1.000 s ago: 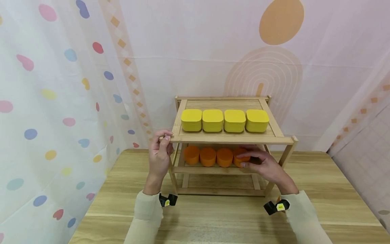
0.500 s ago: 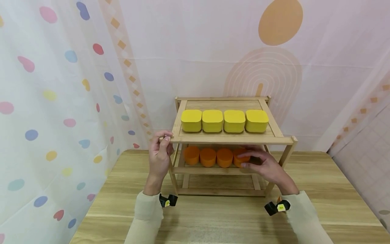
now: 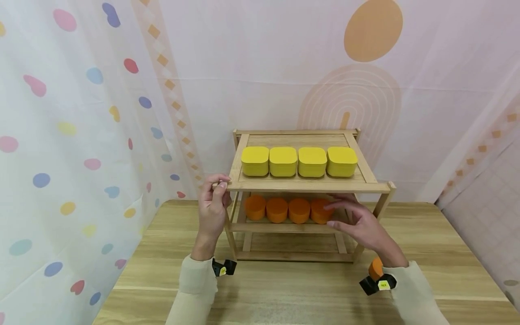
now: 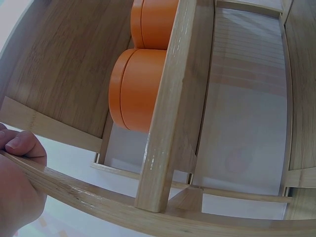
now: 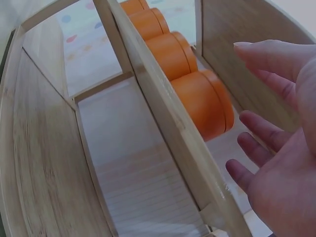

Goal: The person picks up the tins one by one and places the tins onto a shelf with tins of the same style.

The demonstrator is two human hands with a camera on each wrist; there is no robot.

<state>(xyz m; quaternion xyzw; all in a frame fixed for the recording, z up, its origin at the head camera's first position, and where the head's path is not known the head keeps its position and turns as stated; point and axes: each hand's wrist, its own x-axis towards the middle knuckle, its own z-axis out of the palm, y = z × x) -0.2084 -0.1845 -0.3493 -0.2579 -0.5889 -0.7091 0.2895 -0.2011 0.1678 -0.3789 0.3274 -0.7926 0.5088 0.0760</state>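
Observation:
My left hand point(image 3: 212, 205) grips the front left corner of the wooden rack's top shelf point(image 3: 300, 185), thumb and fingers curled round the frame. Close by the rightmost orange round box point(image 3: 320, 211) on the middle shelf is my right hand point(image 3: 359, 223), with its fingers spread. In the right wrist view a gap separates these fingers from that orange box point(image 5: 202, 104). Several lidded orange boxes stand in one row on this shelf. Above them, several yellow rounded-square boxes point(image 3: 283, 161) line up on the top shelf.
An orange round thing point(image 3: 375, 268) sits on the wooden table point(image 3: 284, 293), partly hidden behind my right wrist. The rack's bottom shelf point(image 3: 294, 243) lies below the orange row. A patterned curtain point(image 3: 260, 54) hangs behind and to the left.
My right hand has drawn away from the rightmost orange box, rightward and slightly toward me. More of the orange thing by my right wrist shows. My left hand has stayed in place.

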